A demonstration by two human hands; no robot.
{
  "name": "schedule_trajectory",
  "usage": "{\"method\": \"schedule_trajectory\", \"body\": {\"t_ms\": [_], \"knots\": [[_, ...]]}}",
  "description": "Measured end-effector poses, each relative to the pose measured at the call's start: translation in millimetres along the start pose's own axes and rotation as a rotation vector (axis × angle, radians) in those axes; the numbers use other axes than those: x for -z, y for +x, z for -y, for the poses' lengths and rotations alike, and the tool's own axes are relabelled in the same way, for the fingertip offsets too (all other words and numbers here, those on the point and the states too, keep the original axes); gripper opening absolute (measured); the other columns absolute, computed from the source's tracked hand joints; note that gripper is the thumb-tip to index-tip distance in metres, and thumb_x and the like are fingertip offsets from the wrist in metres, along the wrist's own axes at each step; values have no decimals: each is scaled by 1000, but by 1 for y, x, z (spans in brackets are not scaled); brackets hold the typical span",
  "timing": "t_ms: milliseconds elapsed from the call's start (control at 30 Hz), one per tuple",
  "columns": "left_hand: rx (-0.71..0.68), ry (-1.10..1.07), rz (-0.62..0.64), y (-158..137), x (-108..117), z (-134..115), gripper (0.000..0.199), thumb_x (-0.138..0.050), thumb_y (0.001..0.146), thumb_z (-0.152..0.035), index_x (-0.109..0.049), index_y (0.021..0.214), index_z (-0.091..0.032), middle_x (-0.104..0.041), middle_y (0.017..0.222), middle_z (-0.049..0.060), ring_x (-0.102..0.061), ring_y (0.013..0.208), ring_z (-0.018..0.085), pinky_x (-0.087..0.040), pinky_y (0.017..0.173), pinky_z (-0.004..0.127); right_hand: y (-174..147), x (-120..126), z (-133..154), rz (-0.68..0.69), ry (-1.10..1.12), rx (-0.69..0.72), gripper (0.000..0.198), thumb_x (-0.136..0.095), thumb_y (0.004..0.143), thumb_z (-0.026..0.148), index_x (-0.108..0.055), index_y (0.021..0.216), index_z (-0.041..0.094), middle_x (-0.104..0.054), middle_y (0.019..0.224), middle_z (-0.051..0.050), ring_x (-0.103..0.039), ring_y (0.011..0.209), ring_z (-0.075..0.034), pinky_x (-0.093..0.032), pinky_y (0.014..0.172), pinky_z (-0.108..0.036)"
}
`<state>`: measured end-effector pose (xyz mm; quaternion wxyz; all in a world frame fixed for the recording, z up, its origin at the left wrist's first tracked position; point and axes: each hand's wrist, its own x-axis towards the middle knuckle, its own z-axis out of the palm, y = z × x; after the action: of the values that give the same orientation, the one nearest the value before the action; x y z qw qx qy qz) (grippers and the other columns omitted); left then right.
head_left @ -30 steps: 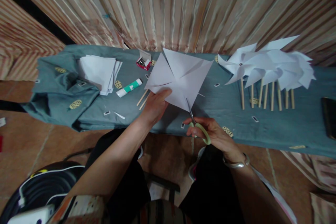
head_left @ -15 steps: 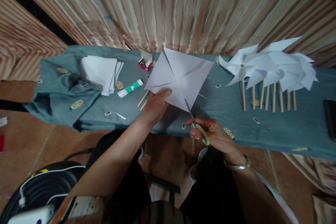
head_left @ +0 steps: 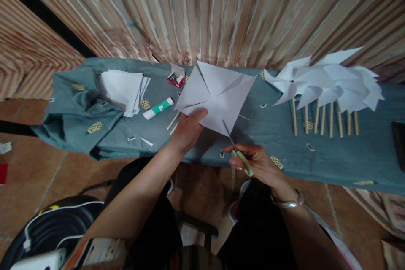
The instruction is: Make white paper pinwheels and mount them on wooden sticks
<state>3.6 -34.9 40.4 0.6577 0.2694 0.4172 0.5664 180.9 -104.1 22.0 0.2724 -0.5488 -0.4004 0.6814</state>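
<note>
A square sheet of white paper [head_left: 221,97] is held above the cloth, with slits running inward from its corners. My left hand [head_left: 190,128] grips its lower left edge, thumb on top. In my right hand [head_left: 256,162] are scissors [head_left: 242,161] with pale green handles, the fingers closed around the loops. The scissor blades lie at the paper's near corner, their tip pointing toward the sheet's middle. Beneath the left side of the sheet, two wooden sticks [head_left: 173,121] partly show.
A blue-grey cloth [head_left: 278,122] covers the narrow table. On the left are a paper stack [head_left: 122,90], a glue stick [head_left: 158,108] and a small red box of metal pins [head_left: 176,79]. Several paper pinwheels [head_left: 329,84] on sticks lie at the right. A dark object [head_left: 398,143] sits at the right edge.
The view has shifted slightly, so the table sits a little lower. Both hands, the paper and the scissors keep nearly the same positions relative to each other.
</note>
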Motion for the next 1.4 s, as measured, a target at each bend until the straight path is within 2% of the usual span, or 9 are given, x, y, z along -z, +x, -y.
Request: {"method": "schedule_trajectory", "body": {"t_ms": [200,467,700,933,1233,1400], "knots": [[-11,37,15,0,1,0,18,-65,69,-12,-66,86,-18,-73,86,3,-64,110,26,-51,93,40,0,0,-1,5,17,6,53,-88,50,50,-70,84,14,-55,56,5,-47,50,-8,-37,48,-24],[-107,114,82,4,7,6,32,-71,64,-15,-65,95,-18,-73,91,4,-65,108,24,-46,100,40,-1,0,0,22,32,39,52,-89,50,50,-69,83,15,-56,58,4,-48,50,-9,-38,47,-24],[-133,151,100,4,8,8,25,-68,66,-18,-65,91,-18,-72,86,4,-63,110,24,-44,101,40,0,0,0,2,33,13,52,-90,47,49,-70,81,16,-56,54,5,-48,49,-8,-38,46,-22],[-117,178,67,4,7,7,26,-67,65,-19,-66,91,-19,-71,83,3,-64,108,25,-46,99,41,1,1,-5,2,18,35,49,-89,50,50,-73,82,17,-57,56,4,-50,50,-8,-41,47,-22],[-34,235,86,-5,6,13,41,-70,64,-18,-65,104,-17,-70,89,5,-66,89,24,-48,91,40,1,3,-4,-1,-12,77,44,-90,51,45,-74,81,17,-62,61,1,-55,56,-11,-46,51,-24],[-12,228,87,-6,6,14,37,-72,62,-20,-65,98,-16,-69,86,4,-64,84,22,-48,89,40,1,3,-3,-18,-25,55,46,-91,49,46,-73,79,15,-59,60,2,-53,56,-11,-44,50,-24]]}}
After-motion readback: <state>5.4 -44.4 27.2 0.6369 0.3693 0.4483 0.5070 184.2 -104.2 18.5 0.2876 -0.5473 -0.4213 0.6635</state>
